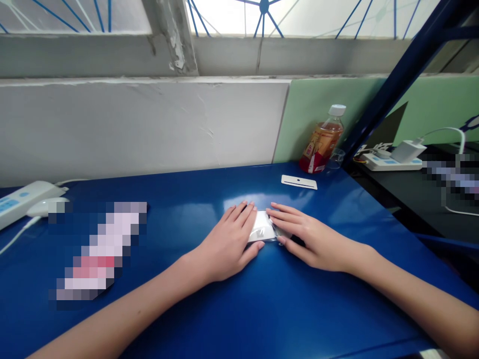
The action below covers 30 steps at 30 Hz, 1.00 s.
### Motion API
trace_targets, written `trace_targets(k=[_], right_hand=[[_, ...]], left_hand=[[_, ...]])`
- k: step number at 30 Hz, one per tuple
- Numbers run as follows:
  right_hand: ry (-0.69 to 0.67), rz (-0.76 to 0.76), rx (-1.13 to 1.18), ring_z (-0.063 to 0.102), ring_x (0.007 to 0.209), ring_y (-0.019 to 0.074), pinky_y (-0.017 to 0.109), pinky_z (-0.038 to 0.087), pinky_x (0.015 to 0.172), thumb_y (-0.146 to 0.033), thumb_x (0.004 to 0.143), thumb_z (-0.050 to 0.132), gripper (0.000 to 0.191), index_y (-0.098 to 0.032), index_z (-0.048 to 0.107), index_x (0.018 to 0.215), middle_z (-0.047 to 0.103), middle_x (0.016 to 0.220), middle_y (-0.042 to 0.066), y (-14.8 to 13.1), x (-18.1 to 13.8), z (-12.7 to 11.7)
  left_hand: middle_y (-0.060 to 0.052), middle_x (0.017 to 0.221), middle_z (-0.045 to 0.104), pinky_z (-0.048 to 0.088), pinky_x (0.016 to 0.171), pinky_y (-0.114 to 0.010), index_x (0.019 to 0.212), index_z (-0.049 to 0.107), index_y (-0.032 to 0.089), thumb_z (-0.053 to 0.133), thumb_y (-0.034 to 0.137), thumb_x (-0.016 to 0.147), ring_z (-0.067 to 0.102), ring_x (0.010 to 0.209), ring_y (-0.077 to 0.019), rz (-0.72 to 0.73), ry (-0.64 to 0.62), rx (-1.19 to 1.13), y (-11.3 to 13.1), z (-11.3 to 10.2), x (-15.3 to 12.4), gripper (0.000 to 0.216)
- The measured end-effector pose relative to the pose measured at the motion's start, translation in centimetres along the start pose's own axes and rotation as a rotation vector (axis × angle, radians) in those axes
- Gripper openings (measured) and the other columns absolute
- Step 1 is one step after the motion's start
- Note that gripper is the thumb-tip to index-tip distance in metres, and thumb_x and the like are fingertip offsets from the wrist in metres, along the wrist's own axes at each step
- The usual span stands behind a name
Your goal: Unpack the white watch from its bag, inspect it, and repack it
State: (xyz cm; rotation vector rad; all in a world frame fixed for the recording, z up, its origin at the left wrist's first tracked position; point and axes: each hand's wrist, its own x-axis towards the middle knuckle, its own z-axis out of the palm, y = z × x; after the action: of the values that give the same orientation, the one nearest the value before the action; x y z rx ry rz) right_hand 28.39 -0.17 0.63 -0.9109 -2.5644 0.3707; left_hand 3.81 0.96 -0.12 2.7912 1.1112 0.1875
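On the blue tabletop (194, 219) lies a small white packet (263, 225) in a clear plastic wrapper, flat between my hands. My left hand (231, 241) covers its left end, fingers stretched over the top and thumb along the near edge. At the right end, my right hand (305, 234) grips the clear wrapper, with the fingers at the far side and the thumb at the near side. What the packet contains cannot be made out, and both of its ends are partly hidden by my fingers.
A flat white card (299, 182) with a small hole and slot lies beyond my right hand. Behind it stands a drink bottle (322, 142) with a white cap. At left are a white power strip (28, 202) and a pixelated phone-shaped object (103, 252). A blue post (396, 75) rises at right.
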Motion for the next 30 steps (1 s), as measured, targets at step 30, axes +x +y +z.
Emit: trace_targets(k=[30], right_hand=[[0.042, -0.028, -0.149, 0.034, 0.145, 0.0326, 0.048, 0.039, 0.115, -0.020, 0.099, 0.042, 0.043, 0.000, 0.055, 0.135, 0.053, 0.143, 0.023, -1.1, 0.3, 1.7]], left_hand=[[-0.021, 0.157, 0.032, 0.022, 0.118, -0.050, 0.149, 0.032, 0.004, 0.033, 0.046, 0.102, 0.025, 0.147, -0.0339, 0.009, -0.011, 0.058, 0.2, 0.4, 0.0, 0.063]])
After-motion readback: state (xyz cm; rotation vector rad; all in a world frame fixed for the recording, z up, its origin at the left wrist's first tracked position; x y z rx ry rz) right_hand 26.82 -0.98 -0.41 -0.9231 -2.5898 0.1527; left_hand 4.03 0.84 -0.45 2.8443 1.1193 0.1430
